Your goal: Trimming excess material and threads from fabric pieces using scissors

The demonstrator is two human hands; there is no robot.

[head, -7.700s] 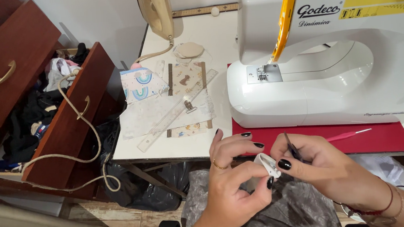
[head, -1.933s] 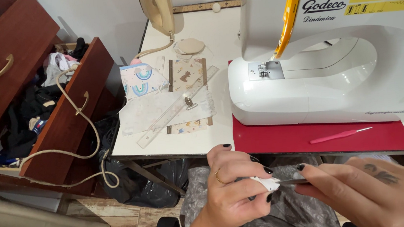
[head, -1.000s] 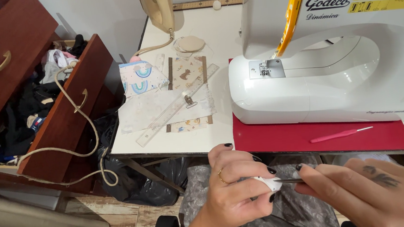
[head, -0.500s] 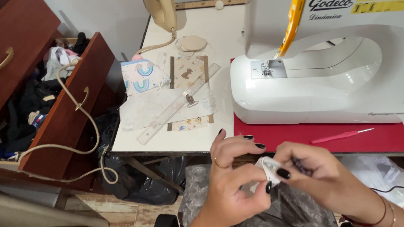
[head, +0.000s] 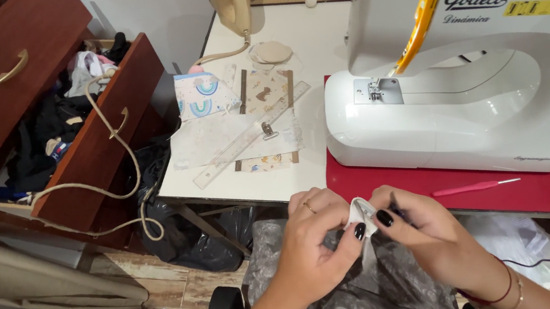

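In the head view, much of what we work on is covered by our own fingers. Our left hand [head: 316,240] and right hand [head: 421,234] meet just below the front edge of the desk [head: 251,186], and between them only a small patch of the white fabric piece [head: 359,212] shows; its full shape and size we cannot make out. Our right hand also holds a thin dark tool [head: 396,209], mostly buried under the fingers, and we cannot tell what kind it is. Our forearms run out of the bottom edge of the picture.

The white fabric piece looks folded or bunched, with a thin strip hanging down from it. Our left grip pinches it between thumb and fingers, the dark-nailed thumb pressed on its lower edge. Our right grip is pressed together on its other side, thumb tip touching the cloth. It hangs in the air above the crinkled grey plastic bag [head: 366,286] on our lap.

On the desk, the white sewing machine [head: 444,120] is cut off at the top and right. It stands on a red mat [head: 423,184], where a pink slender tool [head: 473,187] lies near our right hand. Farther left lie a clear ruler [head: 250,137] over pale printed fabric pieces [head: 219,123]. Open brown drawers [head: 81,135] hold a dark jumble of clothes that is hard to sort out.
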